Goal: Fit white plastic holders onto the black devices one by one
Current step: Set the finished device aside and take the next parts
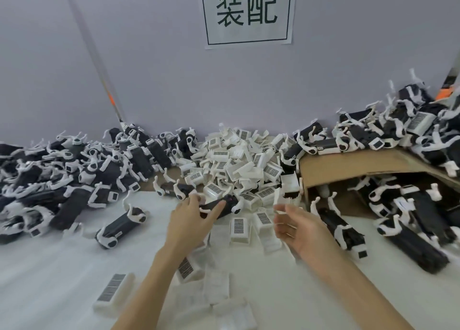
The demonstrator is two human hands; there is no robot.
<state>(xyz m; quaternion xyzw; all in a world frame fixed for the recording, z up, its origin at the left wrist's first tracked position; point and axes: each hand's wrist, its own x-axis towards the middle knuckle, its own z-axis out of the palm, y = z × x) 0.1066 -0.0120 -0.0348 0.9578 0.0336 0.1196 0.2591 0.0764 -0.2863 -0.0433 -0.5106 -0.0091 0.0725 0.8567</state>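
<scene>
Between my hands, white holder heap [239, 160] within reach. Left hand [191, 220] gripping black device [219, 206], end angled rightward for fitting. Right hand [296, 226] half-curled, pinching white holder [280, 201], I think.

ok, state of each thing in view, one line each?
left hand: gripping a black device
black device: held above the table, tilted
right hand: pinching a white holder
white holder: in the fingers, not yet on the device
holder pile: loose heap against the wall
cardboard box: open, on its side, devices inside and on top
</scene>
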